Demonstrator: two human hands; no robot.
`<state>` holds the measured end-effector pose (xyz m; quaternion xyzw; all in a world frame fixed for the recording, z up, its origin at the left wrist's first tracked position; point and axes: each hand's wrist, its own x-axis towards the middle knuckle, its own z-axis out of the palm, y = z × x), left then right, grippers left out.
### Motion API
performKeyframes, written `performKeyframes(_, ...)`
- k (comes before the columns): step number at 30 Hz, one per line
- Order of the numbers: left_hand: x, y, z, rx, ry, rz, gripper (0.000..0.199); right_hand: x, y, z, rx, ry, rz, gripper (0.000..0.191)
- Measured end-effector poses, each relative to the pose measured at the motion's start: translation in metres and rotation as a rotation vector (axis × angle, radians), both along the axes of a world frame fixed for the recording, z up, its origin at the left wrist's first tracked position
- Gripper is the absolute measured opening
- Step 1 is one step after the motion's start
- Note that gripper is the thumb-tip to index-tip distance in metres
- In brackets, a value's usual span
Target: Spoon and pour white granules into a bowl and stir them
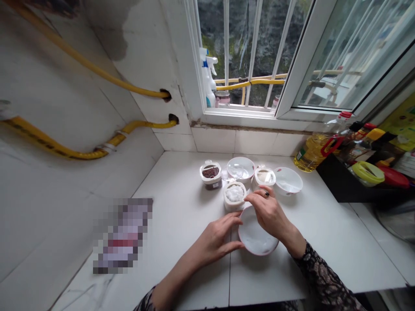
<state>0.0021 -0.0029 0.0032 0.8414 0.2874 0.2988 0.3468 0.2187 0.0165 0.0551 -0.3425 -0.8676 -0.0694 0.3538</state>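
A white bowl (pixel 256 235) stands on the counter in front of me. Its left rim is gripped by my left hand (pixel 217 239), with fingers and thumb against the side. Over the far part of this bowl, my right hand (pixel 267 211) is closed in a pinch, at the edge of a clear jar of white grains (pixel 235 194). Whatever the pinched fingers hold is too small and pale to make out. Behind are a jar of dark reddish-brown pieces (pixel 210 173) and a jar of pale contents (pixel 264 177), partly hidden by my right hand.
Two more white bowls, a left one (pixel 240 166) and a right one (pixel 288 180), stand at the back. An oil bottle (pixel 309 151) and a black box (pixel 339 183) of condiments sit at the right. A blurred-out object (pixel 125 237) lies left. Yellow hoses (pixel 97 80) run along the wall.
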Motion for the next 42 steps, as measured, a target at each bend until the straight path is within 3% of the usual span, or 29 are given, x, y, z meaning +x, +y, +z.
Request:
performKeyframes(7, 0.0, 0.0, 0.001, -0.009, -0.001, 0.001, 0.039, 0.0, -0.004, 0.004, 0.003, 0.076, 0.005, 0.038)
performKeyframes(16, 0.0, 0.0, 0.001, -0.009, -0.004, -0.001, 0.038, 0.001, -0.001, -0.002, 0.013, 0.036, -0.048, 0.038)
performKeyframes(36, 0.0, 0.0, 0.001, 0.026, 0.007, -0.002, 0.038, -0.006, -0.002, -0.008, 0.01, 0.144, -0.022, 0.033)
performKeyframes(39, 0.0, -0.001, 0.002, 0.015, 0.012, 0.002, 0.038, -0.003, -0.004, -0.003, -0.042, 0.21, -0.007, 0.029)
performKeyframes(42, -0.001, -0.001, 0.002, 0.001, 0.018, -0.002, 0.039, 0.007, -0.009, 0.008, -0.216, 0.42, -0.034, 0.02)
